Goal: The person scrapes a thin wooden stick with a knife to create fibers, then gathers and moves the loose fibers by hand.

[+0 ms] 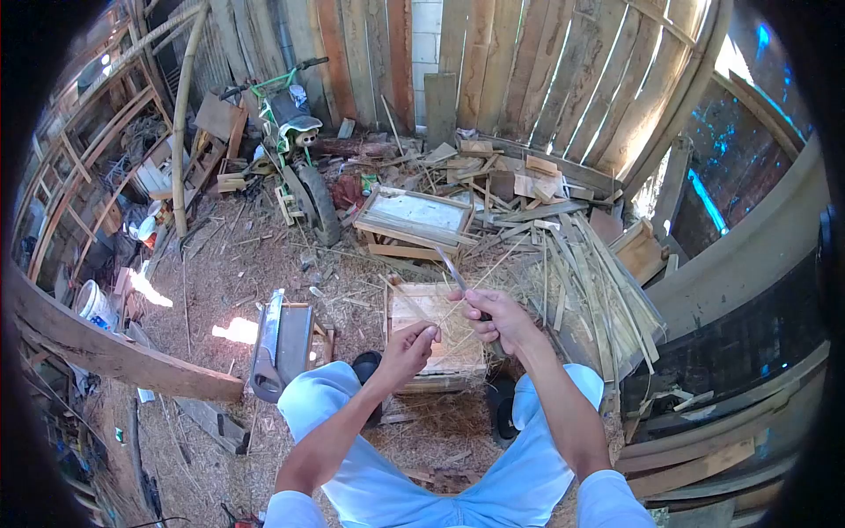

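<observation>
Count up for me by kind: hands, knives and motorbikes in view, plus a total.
Hands: 2, left hand and right hand
Knives: 1, knife, held in the right hand
Motorbikes: 1, motorbike
Total: 4

Straw-littered floor carries wood scraps, a frame and a motorbike.

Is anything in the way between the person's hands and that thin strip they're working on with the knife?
Nothing visible. The left hand pinches the thin strip directly, and the right hand grips the knife right beside it. Both are held in front of the person, above the wooden crate.
</observation>
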The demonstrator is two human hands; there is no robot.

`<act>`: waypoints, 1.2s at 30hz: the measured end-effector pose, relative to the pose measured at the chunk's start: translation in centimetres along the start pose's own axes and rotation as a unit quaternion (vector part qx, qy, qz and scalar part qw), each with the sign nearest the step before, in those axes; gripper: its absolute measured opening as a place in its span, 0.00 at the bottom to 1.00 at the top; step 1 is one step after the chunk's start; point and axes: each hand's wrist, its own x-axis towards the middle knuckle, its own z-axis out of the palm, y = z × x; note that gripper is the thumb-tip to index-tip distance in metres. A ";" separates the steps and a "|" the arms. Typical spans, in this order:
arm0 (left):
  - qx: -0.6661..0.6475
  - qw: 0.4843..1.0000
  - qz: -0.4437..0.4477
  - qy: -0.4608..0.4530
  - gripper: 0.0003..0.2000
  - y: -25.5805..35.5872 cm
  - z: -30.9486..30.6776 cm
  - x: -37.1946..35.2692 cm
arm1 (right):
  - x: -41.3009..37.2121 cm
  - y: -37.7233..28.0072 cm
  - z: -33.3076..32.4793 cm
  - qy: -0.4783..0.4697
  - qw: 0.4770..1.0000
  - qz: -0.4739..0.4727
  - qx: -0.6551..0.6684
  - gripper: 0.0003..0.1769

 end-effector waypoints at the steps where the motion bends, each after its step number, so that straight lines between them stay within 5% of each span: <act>1: -0.002 1.000 -0.002 -0.004 0.10 -0.1 -0.1 0.0 | -0.1 0.0 0.2 0.000 1.000 -0.001 -0.002 0.20; 5: -0.035 0.999 -0.016 -0.021 0.10 -0.1 -0.2 -0.2 | -0.4 0.5 0.8 -0.026 0.999 0.042 -0.018 0.19; 7: -0.033 0.999 -0.024 -0.027 0.10 0.3 -0.2 -0.5 | -0.2 -0.9 -1.2 0.045 0.998 -0.022 -0.025 0.18; 11: -0.021 0.998 -0.046 -0.027 0.11 0.2 -0.4 -0.4 | -0.9 -1.9 -2.8 0.036 0.998 -0.053 0.016 0.18; 13: -0.029 0.998 -0.045 -0.030 0.11 0.2 -0.2 -0.1 | -1.3 -0.7 -1.4 -0.001 0.999 -0.036 0.002 0.19; 15: -0.033 0.998 -0.052 -0.032 0.11 0.2 -0.3 -0.1 | -1.0 0.7 0.5 -0.075 0.994 0.080 -0.014 0.20; 17: -0.056 0.996 -0.064 -0.026 0.11 0.3 -0.3 -0.3 | -0.5 1.0 0.3 -0.073 0.995 0.066 0.005 0.20; 27: -0.036 0.997 -0.043 -0.050 0.12 0.7 0.1 -0.1 | -0.8 -2.1 -2.3 0.011 0.999 0.027 -0.018 0.18; 36: -0.006 0.997 -0.069 -0.038 0.11 0.5 -1.9 -1.1 | -3.2 -5.1 -12.7 0.139 0.976 -0.133 0.104 0.15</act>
